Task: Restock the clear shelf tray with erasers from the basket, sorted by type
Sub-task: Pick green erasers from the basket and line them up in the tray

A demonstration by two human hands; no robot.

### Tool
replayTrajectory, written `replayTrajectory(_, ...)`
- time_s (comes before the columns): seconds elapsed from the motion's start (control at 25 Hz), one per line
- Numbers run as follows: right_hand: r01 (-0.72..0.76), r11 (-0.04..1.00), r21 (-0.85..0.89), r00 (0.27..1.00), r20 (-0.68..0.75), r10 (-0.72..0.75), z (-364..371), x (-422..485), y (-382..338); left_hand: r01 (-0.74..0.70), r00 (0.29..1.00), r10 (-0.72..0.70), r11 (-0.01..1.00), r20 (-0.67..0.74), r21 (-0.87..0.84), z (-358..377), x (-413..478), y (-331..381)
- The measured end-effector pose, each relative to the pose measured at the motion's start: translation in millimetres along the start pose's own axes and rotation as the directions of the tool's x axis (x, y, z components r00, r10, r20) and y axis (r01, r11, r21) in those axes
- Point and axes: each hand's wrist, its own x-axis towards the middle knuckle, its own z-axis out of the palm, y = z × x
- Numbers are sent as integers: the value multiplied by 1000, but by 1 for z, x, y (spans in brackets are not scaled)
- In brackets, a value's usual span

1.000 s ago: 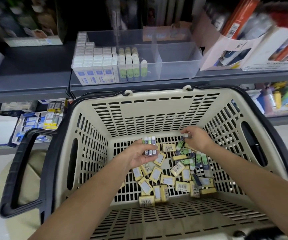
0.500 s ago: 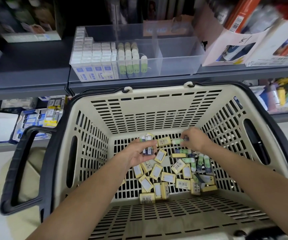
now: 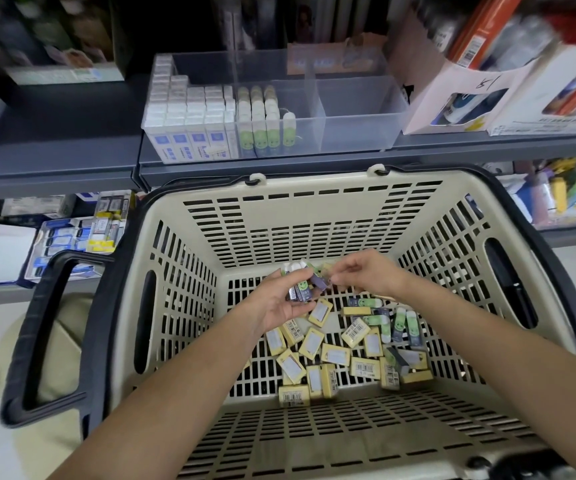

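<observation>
A beige basket [image 3: 314,220] holds several yellow boxed erasers [image 3: 328,355] and green smiley erasers [image 3: 400,323] on its floor. My left hand [image 3: 279,303] is palm up over the basket floor and holds a bunch of green smiley erasers [image 3: 302,287]. My right hand [image 3: 362,271] pinches one more smiley eraser [image 3: 319,277] against that bunch. On the shelf above stands the clear tray [image 3: 355,129]: white-and-blue erasers [image 3: 189,112] fill its left part, green smiley erasers [image 3: 262,116] stand in rows beside them, and its right compartment holds nothing.
The basket's black handle [image 3: 47,334] hangs down on the left. White display boxes [image 3: 487,98] with pens and other stock stand right of the tray on the grey shelf [image 3: 54,147]. A lower shelf at the left carries more small packs [image 3: 82,237].
My right hand picked a smiley eraser from the pile and carried it left to the bunch in my left hand. The view tilted slightly upward.
</observation>
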Motion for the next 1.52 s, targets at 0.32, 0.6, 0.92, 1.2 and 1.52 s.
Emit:
replayTrajectory(0.32, -94, 695, -713, 979, 60, 194, 1, 3, 45, 30, 997, -28, 999, -76, 20, 0, -4, 5)
replayTrajectory(0.6, -41, 728, -685, 988, 82, 133, -11, 0, 27, -18, 1000, 20, 989, -9, 145, 3, -7, 14)
replayTrajectory(0.92, 142, 990, -26, 989, -35, -143, -27, -11, -38, -173, 985, 171, 920, 39, 353, 18, -27, 55)
replayTrajectory(1.2, 292, 948, 125, 954, -114, -279, -59, -26, -97, -410, 911, 385, 811, 148, 418, 33, -79, 110)
replayTrajectory(1.52, 410, 872, -266, 690, -535, -487, -115, 11, -188, -625, 745, 667, 699, -2, 347, 24, -103, 158)
